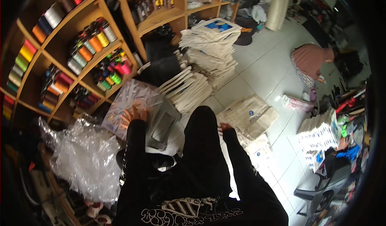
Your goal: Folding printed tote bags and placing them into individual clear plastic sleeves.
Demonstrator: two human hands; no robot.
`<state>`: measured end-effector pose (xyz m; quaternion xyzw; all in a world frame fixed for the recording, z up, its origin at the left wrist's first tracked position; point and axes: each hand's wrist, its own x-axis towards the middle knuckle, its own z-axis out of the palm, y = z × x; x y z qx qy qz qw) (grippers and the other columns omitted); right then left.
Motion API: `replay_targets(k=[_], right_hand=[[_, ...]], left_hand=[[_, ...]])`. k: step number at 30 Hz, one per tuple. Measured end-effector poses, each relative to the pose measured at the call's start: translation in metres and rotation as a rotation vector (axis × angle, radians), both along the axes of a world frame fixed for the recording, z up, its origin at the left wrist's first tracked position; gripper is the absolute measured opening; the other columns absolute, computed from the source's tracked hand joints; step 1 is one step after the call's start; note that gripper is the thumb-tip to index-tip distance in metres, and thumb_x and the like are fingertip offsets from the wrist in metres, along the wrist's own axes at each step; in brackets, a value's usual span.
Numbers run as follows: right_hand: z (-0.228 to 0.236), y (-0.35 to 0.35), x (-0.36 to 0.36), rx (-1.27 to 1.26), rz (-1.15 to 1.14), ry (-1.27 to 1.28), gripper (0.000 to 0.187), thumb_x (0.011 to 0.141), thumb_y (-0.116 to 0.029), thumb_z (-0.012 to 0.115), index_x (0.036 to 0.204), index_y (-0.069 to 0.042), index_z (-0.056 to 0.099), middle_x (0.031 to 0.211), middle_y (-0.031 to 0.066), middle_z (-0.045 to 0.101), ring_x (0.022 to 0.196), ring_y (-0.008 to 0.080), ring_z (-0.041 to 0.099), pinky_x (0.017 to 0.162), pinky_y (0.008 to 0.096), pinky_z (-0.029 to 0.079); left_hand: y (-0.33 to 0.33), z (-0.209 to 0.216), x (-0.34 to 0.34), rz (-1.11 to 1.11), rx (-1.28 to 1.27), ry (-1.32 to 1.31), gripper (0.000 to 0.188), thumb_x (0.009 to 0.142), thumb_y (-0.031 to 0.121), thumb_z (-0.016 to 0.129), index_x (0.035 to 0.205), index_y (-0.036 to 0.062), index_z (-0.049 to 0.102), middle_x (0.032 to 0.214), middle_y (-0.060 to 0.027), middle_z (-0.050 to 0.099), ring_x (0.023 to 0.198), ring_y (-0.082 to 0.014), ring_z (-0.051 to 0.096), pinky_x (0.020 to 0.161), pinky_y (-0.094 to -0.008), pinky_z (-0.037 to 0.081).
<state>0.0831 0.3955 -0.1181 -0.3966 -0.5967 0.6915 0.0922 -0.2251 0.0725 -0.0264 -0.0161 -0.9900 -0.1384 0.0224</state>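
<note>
Behind the raised knee (203,133), right hand (226,127) shows only partly.

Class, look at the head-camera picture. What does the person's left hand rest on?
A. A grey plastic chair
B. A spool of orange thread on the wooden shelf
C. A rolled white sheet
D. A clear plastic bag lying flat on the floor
D: the left hand lies with its fingers spread on the clear plastic bag lying flat on the floor, below the wooden shelves of coloured thread spools.
</note>
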Motion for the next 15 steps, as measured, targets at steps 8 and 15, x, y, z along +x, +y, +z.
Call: replay_targets(k=[8, 15], right_hand=[[0.112, 0.115, -0.220, 0.191, 0.031, 0.289, 0.026, 0.081, -0.019, 0.058, 0.104, -0.009, 0.052, 0.084, 0.0074, 0.062, 0.066, 0.0167, 0.062, 0.050, 0.0277, 0.045], [0.148, 0.174, -0.356, 0.456, -0.183, 0.213, 0.043, 0.074, -0.019, 0.064, 0.109, -0.001, 0.048, 0.083, 0.0124, 0.061, 0.067, 0.0207, 0.062, 0.062, 0.0339, 0.048]], left_hand=[[0.005, 0.034, 0.021, -0.010, -0.208, -0.291, 0.104, 0.057, 0.076, 0.051, 0.139, 0.0212, 0.016, 0.145, -0.0104, 0.003, 0.132, -0.0349, -0.009, 0.096, -0.0642, -0.004], [0.002, 0.050, 0.020, -0.015, -0.288, -0.454, 0.119, 0.051, 0.072, 0.061, 0.140, 0.0174, 0.003, 0.145, -0.0119, -0.006, 0.131, -0.0363, -0.013, 0.095, -0.0655, -0.004]])
